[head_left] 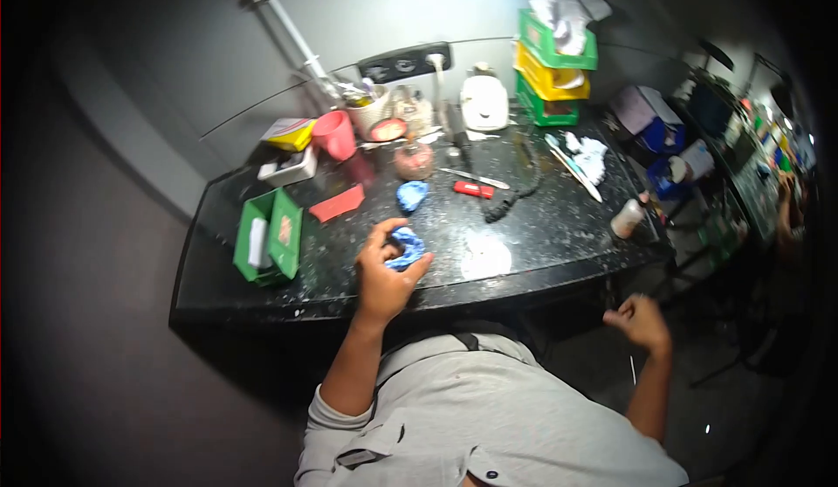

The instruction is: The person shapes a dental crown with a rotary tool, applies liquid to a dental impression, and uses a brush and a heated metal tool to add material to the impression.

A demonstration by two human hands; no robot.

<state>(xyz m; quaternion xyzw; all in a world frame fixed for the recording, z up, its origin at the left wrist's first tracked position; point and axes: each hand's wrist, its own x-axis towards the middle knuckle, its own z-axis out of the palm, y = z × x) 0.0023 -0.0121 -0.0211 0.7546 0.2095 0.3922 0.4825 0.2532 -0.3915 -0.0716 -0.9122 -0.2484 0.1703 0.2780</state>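
My left hand (384, 270) rests at the front edge of the black speckled table (541, 234), fingers curled around a small blue piece (407, 249). A second blue piece (412, 195) lies further back on the table, apart from the hand. My right hand (640, 321) hangs off the table's front right, below its edge, fingers loosely curled; a thin pale sliver shows just below it, and whether the hand holds it I cannot tell.
An open green box (271, 236) stands at the left. A red lighter-like item (473, 189), a red paper (338, 203), a pink cup (335, 133), tools, a white bottle (628, 216) and stacked green and yellow bins (552, 68) crowd the back and right. Another person's arm (790, 212) shows far right.
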